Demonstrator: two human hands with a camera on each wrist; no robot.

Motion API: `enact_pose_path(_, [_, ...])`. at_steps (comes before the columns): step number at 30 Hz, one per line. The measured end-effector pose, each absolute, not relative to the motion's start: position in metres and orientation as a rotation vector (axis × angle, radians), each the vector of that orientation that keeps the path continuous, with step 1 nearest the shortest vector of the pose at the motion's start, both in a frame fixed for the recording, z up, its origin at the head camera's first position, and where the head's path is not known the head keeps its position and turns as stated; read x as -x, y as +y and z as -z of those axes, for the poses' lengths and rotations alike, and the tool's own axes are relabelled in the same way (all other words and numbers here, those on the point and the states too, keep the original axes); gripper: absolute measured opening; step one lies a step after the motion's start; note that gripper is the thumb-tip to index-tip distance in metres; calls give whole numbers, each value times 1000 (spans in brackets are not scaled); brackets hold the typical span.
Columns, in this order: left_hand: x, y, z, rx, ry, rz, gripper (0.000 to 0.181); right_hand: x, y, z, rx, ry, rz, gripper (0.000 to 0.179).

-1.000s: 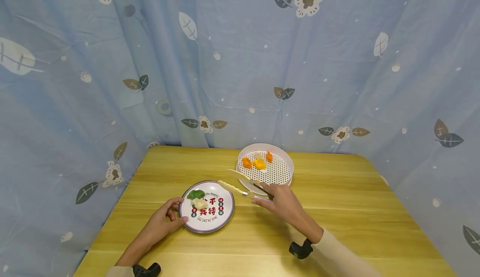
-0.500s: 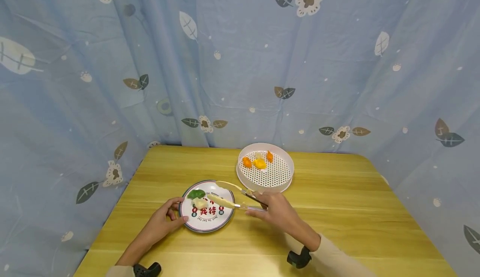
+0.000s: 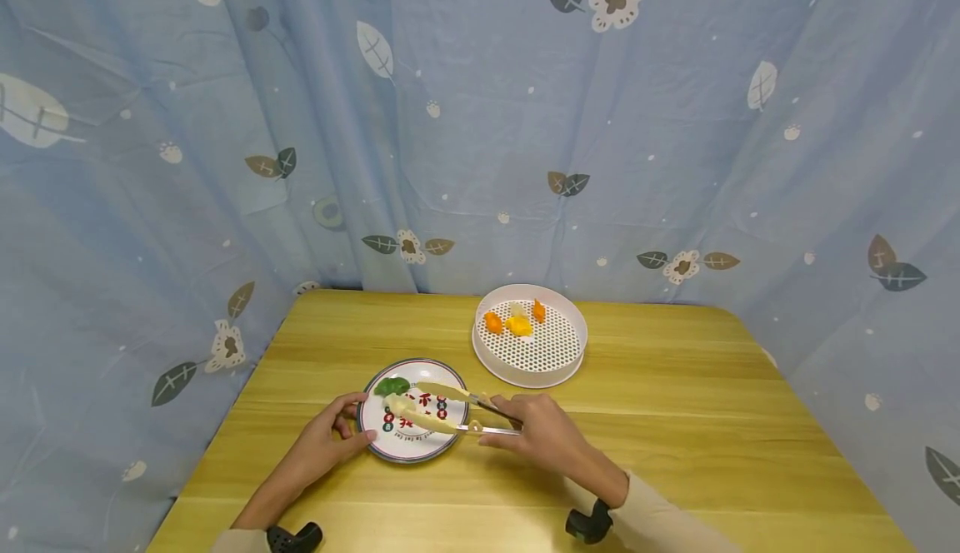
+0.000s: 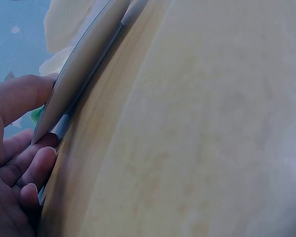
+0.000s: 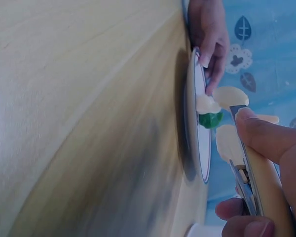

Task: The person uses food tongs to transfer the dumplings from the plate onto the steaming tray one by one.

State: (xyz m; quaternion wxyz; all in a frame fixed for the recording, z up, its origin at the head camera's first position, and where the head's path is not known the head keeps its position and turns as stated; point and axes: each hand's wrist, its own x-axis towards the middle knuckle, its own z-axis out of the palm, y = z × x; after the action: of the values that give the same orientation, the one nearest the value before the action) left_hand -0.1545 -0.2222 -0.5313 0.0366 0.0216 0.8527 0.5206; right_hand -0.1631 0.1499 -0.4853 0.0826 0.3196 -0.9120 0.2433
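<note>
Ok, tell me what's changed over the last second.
The right hand has carried the tongs left and down in the head view, from near the white basket to over the plate, tips by the pale piece. Neither hand let go. The left hand stays gripping the plate's rim; white basket and green piece unmoved.

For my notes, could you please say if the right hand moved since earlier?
Yes: in the head view, the right hand moved left and farther from the tray.

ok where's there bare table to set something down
The table is bare right of the perforated tray and right hand, and behind the plate, left of the tray. It's crowded at the plate: the left hand grips its rim, and tongs in the right hand lie over it.
</note>
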Motion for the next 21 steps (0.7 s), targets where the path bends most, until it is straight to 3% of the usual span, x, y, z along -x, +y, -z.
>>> enact_pose_path(21, [153, -221, 530, -55, 2601, -1608, 65, 168, 130, 501, -975, -2742, -713, 58])
